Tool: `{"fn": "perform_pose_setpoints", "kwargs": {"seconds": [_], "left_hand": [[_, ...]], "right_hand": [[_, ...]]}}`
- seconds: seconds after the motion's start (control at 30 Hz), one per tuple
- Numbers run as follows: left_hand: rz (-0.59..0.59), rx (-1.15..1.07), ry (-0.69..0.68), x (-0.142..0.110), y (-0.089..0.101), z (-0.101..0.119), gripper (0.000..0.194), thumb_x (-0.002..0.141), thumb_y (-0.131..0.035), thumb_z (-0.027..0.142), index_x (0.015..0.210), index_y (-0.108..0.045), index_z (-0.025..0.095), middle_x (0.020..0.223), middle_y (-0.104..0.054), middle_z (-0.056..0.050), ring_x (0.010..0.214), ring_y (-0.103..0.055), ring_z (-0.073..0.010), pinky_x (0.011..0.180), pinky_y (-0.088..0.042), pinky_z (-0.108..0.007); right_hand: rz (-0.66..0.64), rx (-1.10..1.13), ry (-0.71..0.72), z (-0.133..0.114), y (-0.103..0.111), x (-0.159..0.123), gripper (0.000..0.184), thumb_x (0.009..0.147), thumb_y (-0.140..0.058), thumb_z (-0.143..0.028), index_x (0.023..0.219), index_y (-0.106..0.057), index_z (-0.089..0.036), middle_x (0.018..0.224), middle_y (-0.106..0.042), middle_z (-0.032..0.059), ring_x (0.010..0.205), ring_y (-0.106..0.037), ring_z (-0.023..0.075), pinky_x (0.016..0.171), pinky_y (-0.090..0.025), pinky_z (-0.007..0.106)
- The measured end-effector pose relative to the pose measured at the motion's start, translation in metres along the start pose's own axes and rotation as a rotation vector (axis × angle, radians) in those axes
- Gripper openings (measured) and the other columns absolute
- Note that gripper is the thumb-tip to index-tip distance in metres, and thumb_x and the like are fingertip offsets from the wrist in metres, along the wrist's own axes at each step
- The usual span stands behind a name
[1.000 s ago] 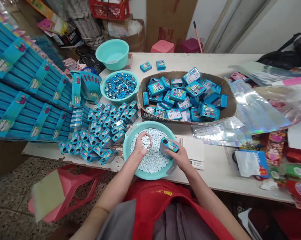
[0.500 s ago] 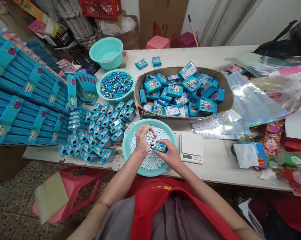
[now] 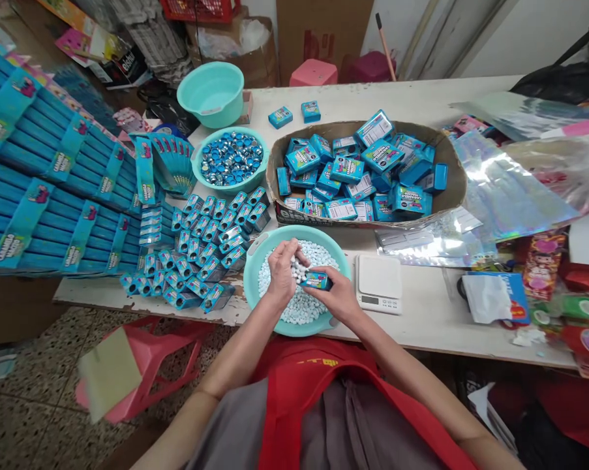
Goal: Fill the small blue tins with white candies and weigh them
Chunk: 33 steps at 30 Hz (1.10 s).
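Note:
Over the turquoise basin (image 3: 249, 277) of small white candies (image 3: 301, 308), my left hand (image 3: 283, 266) is cupped around a handful of the candies, its fingers curled. My right hand (image 3: 340, 294) grips a small blue printed box (image 3: 316, 281) between thumb and fingers. The box is tilted, with its left end against the candies in my left palm. That end's opening is mostly hidden by the candies and my fingers. Right beside the basin lies a white kitchen scale (image 3: 379, 277).
Several open blue boxes (image 3: 211, 251) stand left of the basin. Behind are a bowl of metal caps (image 3: 233, 160), another turquoise basin (image 3: 211, 91) and a cardboard carton (image 3: 276, 163) of blue boxes. Shiny plastic sheets (image 3: 509, 189) lie right; a red stool (image 3: 152, 365) stands below left.
Fewer candies show in my left hand, and its fingers are curled closer. The box stays in my right hand against them. The whole view has shifted slightly.

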<state>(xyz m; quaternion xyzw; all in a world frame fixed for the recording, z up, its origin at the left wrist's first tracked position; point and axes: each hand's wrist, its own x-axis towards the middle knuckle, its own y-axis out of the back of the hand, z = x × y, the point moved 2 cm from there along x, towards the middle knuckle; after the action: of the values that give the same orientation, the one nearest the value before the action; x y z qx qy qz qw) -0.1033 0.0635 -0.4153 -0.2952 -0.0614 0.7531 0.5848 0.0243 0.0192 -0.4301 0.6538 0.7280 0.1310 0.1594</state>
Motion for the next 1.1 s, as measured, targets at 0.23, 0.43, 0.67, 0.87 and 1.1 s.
{"fn": "perform_pose_setpoints", "kwargs": {"seconds": [0.23, 0.43, 0.67, 0.87, 1.1], "left_hand": [[0.012, -0.004, -0.031, -0.002, -0.003, 0.002, 0.026, 0.073, -0.067, 0.04, 0.07, -0.054, 0.016, 0.06, -0.055, 0.003, 0.052, -0.056, -0.0095, 0.052, -0.046, -0.022], [0.014, 0.02, -0.077, -0.007, -0.007, 0.005, 0.024, 0.074, -0.065, 0.038, 0.071, -0.055, 0.017, 0.058, -0.055, 0.003, 0.05, -0.055, -0.0098, 0.052, -0.045, -0.023], [0.003, 0.043, -0.089, -0.01, -0.006, 0.004, 0.025, 0.074, -0.066, 0.039, 0.069, -0.058, 0.016, 0.061, -0.058, 0.001, 0.052, -0.058, -0.0102, 0.056, -0.047, -0.024], [-0.018, 0.121, -0.181, -0.015, -0.005, -0.006, 0.026, 0.078, -0.062, 0.042, 0.072, -0.06, 0.018, 0.064, -0.06, 0.0, 0.056, -0.06, -0.0115, 0.056, -0.047, -0.023], [-0.021, 0.248, -0.221, 0.012, 0.028, -0.01, 0.036, 0.083, -0.051, 0.052, 0.076, -0.061, 0.018, 0.065, -0.061, -0.002, 0.059, -0.061, -0.0145, 0.061, -0.05, -0.028]], "right_hand": [[0.057, 0.023, 0.004, -0.005, 0.004, -0.001, 0.034, 0.068, -0.075, -0.037, 0.098, -0.066, -0.023, 0.092, -0.068, 0.0033, 0.087, -0.063, 0.0224, 0.081, -0.049, 0.037], [0.029, 0.036, -0.001, -0.008, 0.004, -0.002, 0.033, 0.068, -0.075, -0.035, 0.097, -0.066, -0.024, 0.092, -0.068, 0.0033, 0.089, -0.063, 0.0231, 0.082, -0.048, 0.038], [0.053, 0.075, -0.009, -0.005, 0.005, -0.003, 0.032, 0.067, -0.075, -0.034, 0.096, -0.066, -0.025, 0.095, -0.068, 0.0032, 0.093, -0.062, 0.0235, 0.085, -0.047, 0.039], [0.065, 0.103, -0.054, 0.003, 0.001, -0.001, 0.036, 0.065, -0.077, -0.031, 0.099, -0.067, -0.026, 0.098, -0.069, 0.0025, 0.095, -0.062, 0.0235, 0.088, -0.046, 0.04], [0.085, 0.179, -0.089, 0.001, 0.008, -0.008, 0.036, 0.064, -0.079, -0.036, 0.097, -0.067, -0.025, 0.098, -0.068, 0.0027, 0.095, -0.062, 0.0228, 0.089, -0.047, 0.039]]}}
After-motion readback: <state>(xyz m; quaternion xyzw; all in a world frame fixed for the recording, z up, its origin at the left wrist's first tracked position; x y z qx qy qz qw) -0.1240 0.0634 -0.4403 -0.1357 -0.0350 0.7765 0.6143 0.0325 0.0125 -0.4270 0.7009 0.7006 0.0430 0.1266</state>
